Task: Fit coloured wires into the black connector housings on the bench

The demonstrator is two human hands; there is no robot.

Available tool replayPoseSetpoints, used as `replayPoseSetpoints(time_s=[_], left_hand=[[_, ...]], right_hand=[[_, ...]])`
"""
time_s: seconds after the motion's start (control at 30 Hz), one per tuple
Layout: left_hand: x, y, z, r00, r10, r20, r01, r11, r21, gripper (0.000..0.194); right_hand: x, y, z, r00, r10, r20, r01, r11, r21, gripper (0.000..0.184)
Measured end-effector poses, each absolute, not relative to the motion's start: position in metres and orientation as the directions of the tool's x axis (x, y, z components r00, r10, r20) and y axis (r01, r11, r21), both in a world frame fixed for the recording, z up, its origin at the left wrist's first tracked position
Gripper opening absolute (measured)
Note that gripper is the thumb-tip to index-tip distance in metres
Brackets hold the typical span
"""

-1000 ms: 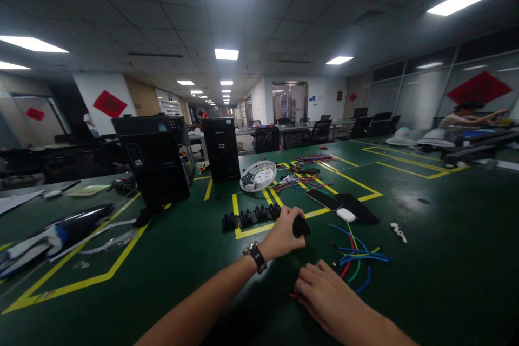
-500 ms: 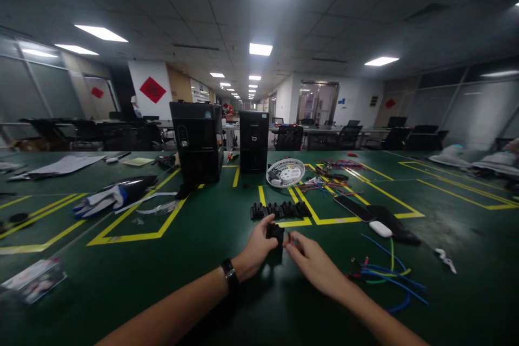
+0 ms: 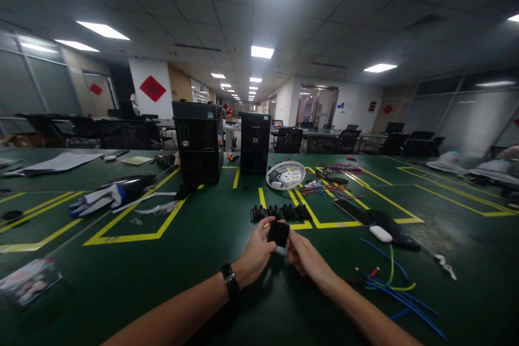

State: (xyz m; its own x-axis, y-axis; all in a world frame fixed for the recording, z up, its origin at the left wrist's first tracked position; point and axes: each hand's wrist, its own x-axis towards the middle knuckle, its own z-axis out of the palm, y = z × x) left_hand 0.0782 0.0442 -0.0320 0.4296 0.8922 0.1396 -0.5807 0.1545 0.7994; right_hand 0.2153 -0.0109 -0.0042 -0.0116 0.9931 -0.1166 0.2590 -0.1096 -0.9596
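My left hand (image 3: 258, 246), with a black watch on the wrist, is closed around a small black block-like part (image 3: 279, 234). A flat dark face of that part is turned up toward me. At its right edge, my right hand (image 3: 307, 258) is closed with fingertips pinched together; what they hold, if anything, is hidden. Just beyond both hands, several similar black parts (image 3: 279, 213) stand in a row on the green table (image 3: 182, 275).
Behind the row are a white basket (image 3: 299, 179) and two black computer towers (image 3: 198, 143). To the right lie a dark phone (image 3: 354, 211), a white case (image 3: 380, 234) and loose blue and green wires (image 3: 399, 289). Gloves (image 3: 101, 199) lie at left.
The black part has turned in my left hand, so a broader flat face now shows. My right fingers have curled in beside it, and the small reddish thing at their tips is hidden now.
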Motion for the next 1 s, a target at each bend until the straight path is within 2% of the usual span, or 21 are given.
replayPoseSetpoints(time_s=[0.13,0.3,0.43,0.57,0.8,1.0], left_hand=[[0.078,0.042,-0.032,0.486,0.860,0.153,-0.574,0.183,0.798,0.064],[0.077,0.035,-0.033,0.636,0.758,0.146,-0.557,0.320,0.766,0.065],[0.077,0.030,-0.027,0.666,0.729,0.161,-0.537,0.319,0.781,0.061],[0.076,0.027,-0.021,0.657,0.734,0.170,-0.474,0.228,0.851,0.071],[0.076,0.029,-0.026,0.638,0.730,0.245,-0.429,0.072,0.901,0.071],[0.070,0.024,-0.015,0.639,0.699,0.321,-0.330,-0.127,0.935,0.056]], right_hand=[[0.217,-0.016,-0.015,0.012,0.994,-0.107,0.233,-0.107,-0.967,0.046],[0.218,-0.018,-0.021,0.027,0.998,-0.048,0.184,-0.052,-0.982,0.049],[0.218,-0.016,-0.022,0.005,1.000,0.003,0.166,0.002,-0.986,0.051],[0.218,-0.014,-0.025,0.029,1.000,0.009,0.143,0.005,-0.990,0.047],[0.220,-0.016,-0.024,0.025,0.999,0.030,0.179,0.025,-0.984,0.045],[0.221,-0.020,-0.019,0.023,1.000,0.010,0.187,0.006,-0.982,0.047]])
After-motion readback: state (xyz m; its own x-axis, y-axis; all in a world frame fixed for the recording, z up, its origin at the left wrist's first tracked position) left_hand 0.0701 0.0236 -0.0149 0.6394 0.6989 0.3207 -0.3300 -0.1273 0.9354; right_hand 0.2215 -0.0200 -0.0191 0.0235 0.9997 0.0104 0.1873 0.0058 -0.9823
